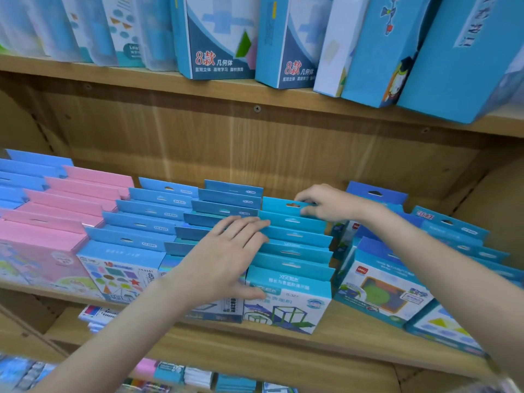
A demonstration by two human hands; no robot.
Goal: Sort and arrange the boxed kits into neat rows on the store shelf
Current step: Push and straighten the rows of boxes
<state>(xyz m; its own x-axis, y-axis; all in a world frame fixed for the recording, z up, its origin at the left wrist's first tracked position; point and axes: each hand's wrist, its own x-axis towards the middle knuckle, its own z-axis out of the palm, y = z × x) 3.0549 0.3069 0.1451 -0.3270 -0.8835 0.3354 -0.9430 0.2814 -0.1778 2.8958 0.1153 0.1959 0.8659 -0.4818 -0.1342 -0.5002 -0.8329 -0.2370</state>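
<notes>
A person stands at a wooden shelf [354, 347] full of boxed kits set in rows from front to back. The left hand [226, 259] lies flat with straight fingers, its grip wide open and holding nothing. It rests on the tops of the dark blue boxes [224, 199] and its fingertips touch the side of the teal row [292, 251] next to them. The right hand [326, 202] reaches to the back of that teal row. Its fingers curl over the top flap of the last teal box [280, 204] and pinch it. To the left stand a row of light blue boxes [147, 219] and then pink boxes [65, 211]. To the right sit more blue boxes [385, 282], a bit crooked. On the shelf above, tall blue boxes [218, 38] stand up, and some lean to the side
</notes>
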